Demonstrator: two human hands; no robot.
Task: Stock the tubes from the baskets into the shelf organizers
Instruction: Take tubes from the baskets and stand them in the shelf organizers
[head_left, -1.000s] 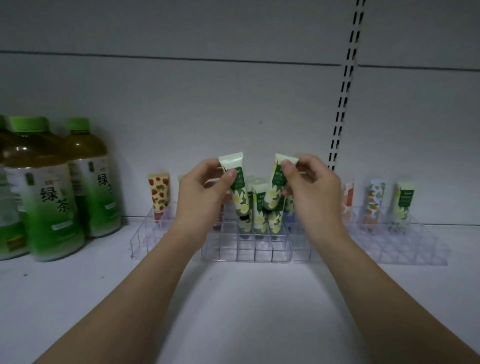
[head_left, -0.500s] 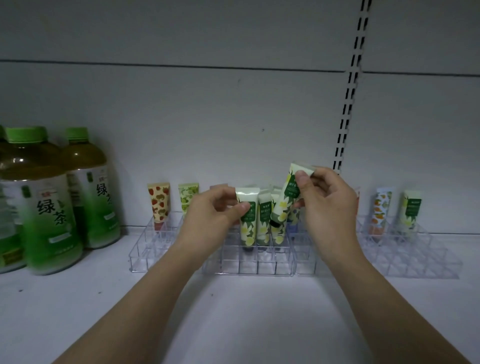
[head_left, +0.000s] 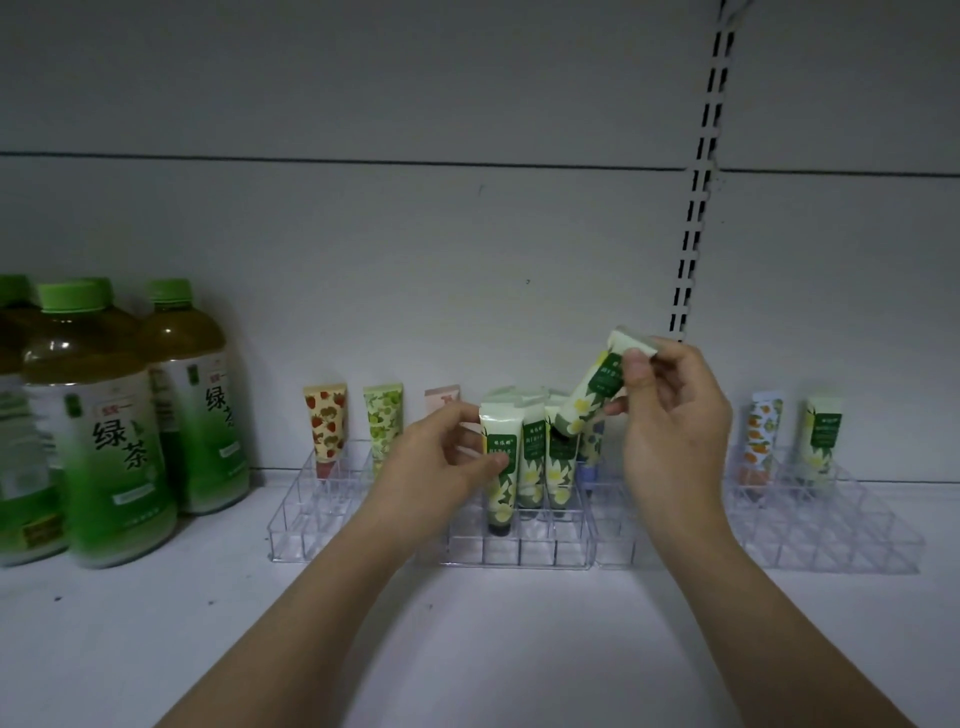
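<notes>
- Your left hand (head_left: 441, 462) is pinching an upright tube (head_left: 500, 467) in the clear organizer (head_left: 519, 545).
- Your right hand (head_left: 670, 415) is pinching a tilted tube (head_left: 597, 389) above it.
- Below both, the white shelf (head_left: 467, 649) is lying under a grey back panel (head_left: 415, 260).

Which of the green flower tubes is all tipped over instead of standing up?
The tilted tube pinched by the right hand, leaning above the organizer. The other green flower tubes stand upright in their slots, including the one the left hand holds.

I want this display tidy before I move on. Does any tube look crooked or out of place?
Only one: the green-and-white tube pinched in the right hand leans hard to the left, not yet seated in the clear organizer. The tube the left hand holds stands upright in its slot.
</notes>
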